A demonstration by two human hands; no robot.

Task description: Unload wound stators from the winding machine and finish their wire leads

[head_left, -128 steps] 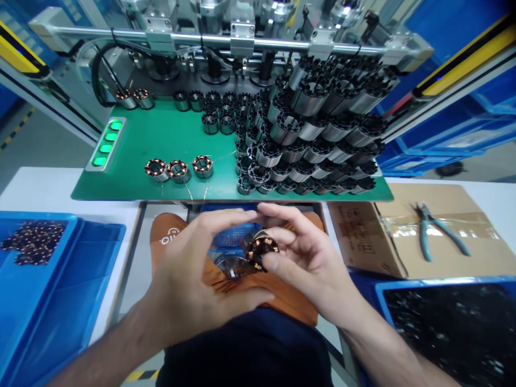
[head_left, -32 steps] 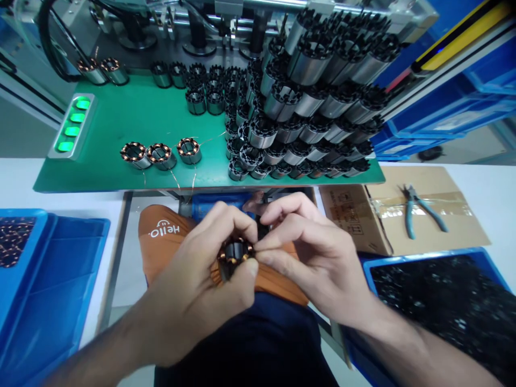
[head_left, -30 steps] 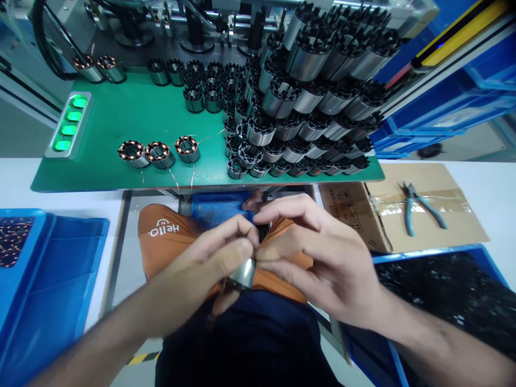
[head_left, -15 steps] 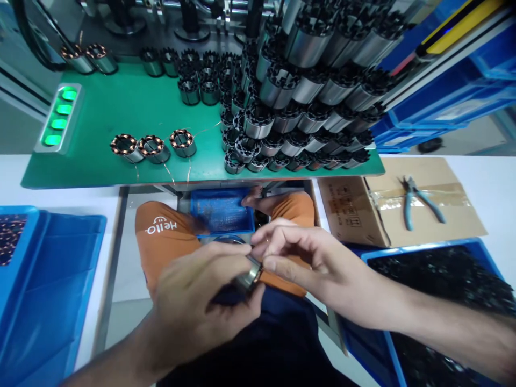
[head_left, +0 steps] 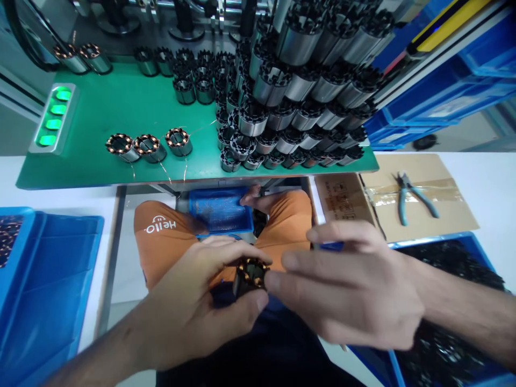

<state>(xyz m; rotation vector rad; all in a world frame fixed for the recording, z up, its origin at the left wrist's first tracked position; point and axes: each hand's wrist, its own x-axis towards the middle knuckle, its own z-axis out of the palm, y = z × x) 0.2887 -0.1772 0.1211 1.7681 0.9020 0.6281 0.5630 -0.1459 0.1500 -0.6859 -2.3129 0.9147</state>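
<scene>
One copper-wound stator [head_left: 250,273] sits over the lap, pinched in the left hand [head_left: 189,317], its grip closed around it; the right hand [head_left: 355,290] fingertips touch it. Three wound stators [head_left: 149,147] line the green desk [head_left: 121,113]; one pair of pliers [head_left: 415,189] lies on a box.

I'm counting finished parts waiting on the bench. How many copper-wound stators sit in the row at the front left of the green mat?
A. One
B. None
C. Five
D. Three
D: three copper-wound stators stand side by side near the front edge of the green mat, apart from the one held between the left hand and right hand.
</scene>
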